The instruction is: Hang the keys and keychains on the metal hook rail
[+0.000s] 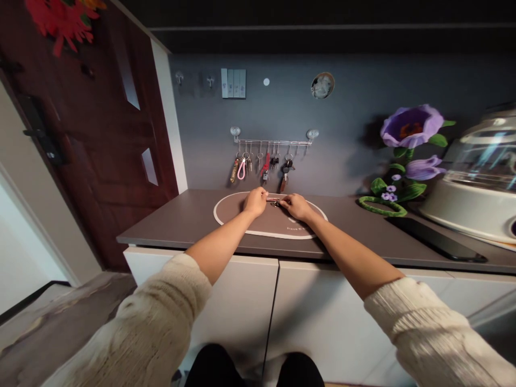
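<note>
"In the head view, how does the left grip (255, 201) stand?"

"Its fingers are together, clamped on the near-left end of a thin pinkish strip (273, 199)."

"And the right grip (295, 205)?"

"Fingers bunched at the strip's three o'clock end, by small dark metal pieces (275, 204). Whether they are clamped on anything, I cannot tell; the detail is too small."

"Where is the strip?"

"Between the two grips, over the twelve o'clock part of the oval mat (268, 224)."

"What about edges and room?"

"The mat has a pale rim. From it the surface (181, 217) runs toward nine o'clock to its corner, and toward three o'clock to the purple flowers (411, 129). The surface's front edge passes at six o'clock, under the forearms. At twelve o'clock rises the grey wall (346, 129), with a clear rail (274, 143) of hanging keys (289, 164)."

"Anything past the flowers?"

"A glass-topped appliance (479, 177) at three o'clock, and a flat black object (437, 239) at four, near the front edge. A dark red door (100, 134) stands at ten."

"The arms?"

"Both reach forward and inward, the left from seven o'clock, the right from five, cream knitted sleeves (149, 317) pushed up, backs of the hands upward."
</note>
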`<state>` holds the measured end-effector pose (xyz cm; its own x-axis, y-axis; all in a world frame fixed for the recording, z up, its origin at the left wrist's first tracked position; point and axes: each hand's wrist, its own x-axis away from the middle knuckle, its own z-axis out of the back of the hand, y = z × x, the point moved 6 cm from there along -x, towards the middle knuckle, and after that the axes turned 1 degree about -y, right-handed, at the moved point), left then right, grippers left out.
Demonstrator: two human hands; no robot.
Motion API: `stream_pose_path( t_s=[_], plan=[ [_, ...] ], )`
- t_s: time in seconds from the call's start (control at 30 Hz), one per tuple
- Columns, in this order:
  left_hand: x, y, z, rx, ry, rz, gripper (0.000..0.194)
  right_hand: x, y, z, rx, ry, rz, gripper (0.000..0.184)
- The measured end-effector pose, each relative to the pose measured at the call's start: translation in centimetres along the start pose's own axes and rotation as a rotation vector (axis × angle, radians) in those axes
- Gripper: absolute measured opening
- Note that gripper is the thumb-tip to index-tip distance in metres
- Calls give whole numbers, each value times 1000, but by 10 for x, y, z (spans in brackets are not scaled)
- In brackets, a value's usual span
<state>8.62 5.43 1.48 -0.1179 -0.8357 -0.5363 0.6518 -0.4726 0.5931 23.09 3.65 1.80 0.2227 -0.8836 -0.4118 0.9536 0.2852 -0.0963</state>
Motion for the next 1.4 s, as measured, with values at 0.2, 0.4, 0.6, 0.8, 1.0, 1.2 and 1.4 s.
stream_pose_path(
  t_s=[0.2, 0.4, 0.6, 0.8, 1.0, 1.2, 1.4],
  plan=[
    [-1, 1, -1, -31, -12, -5, 19, -2, -1, -5, 63, 8, -31, 43],
    [1, 1, 1, -50, -19, 21, 19, -2, 1, -6, 86, -6, -78, 39],
    [1, 1, 2, -57, -19, 21, 18, 1, -3, -4, 75, -22, -97, 34],
    [1, -1, 0, -70, -41, 36, 17, 1, -5, -3, 70, -17, -72, 29],
    [0, -3, -4, -69, -69, 36, 15, 0, -7, 0, 27, 29, -21, 25],
    [-2, -4, -9, -53, -104, 10, 15, -3, -2, -1, -31, 75, -1, 22],
    [-2, 0, -10, -36, -115, -42, 15, -3, 1, 4, -251, 103, -70, 17]
  ],
)
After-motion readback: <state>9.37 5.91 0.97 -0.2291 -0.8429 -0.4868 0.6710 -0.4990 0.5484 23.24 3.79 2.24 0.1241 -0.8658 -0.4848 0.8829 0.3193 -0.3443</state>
